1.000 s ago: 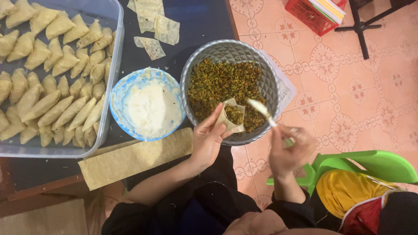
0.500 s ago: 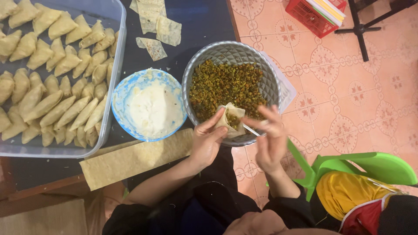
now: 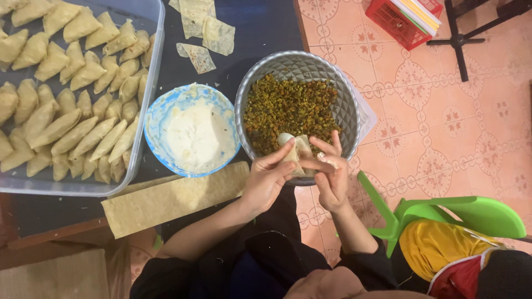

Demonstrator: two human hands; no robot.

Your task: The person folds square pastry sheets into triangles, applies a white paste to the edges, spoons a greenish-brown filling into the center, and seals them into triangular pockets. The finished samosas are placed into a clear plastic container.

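Both hands, left hand (image 3: 266, 180) and right hand (image 3: 331, 177), grasp pastry cone (image 3: 296, 152) over filling bowl (image 3: 338, 105) near rim; paste bowl (image 3: 158, 119) adjacent.

Two hands, left (image 3: 266, 180) and right (image 3: 331, 176), share one pastry cone (image 3: 296, 155). One metal bowl of filling (image 3: 296, 105); one blue bowl of white paste (image 3: 191, 130); one clear tub (image 3: 145, 111) of folded pastries (image 3: 72, 94), roughly forty, since the frame cuts some off. Three loose wrapper pieces (image 3: 202, 33); one long wrapper strip (image 3: 174, 199). One red basket (image 3: 407, 19); one green chair (image 3: 460, 213).
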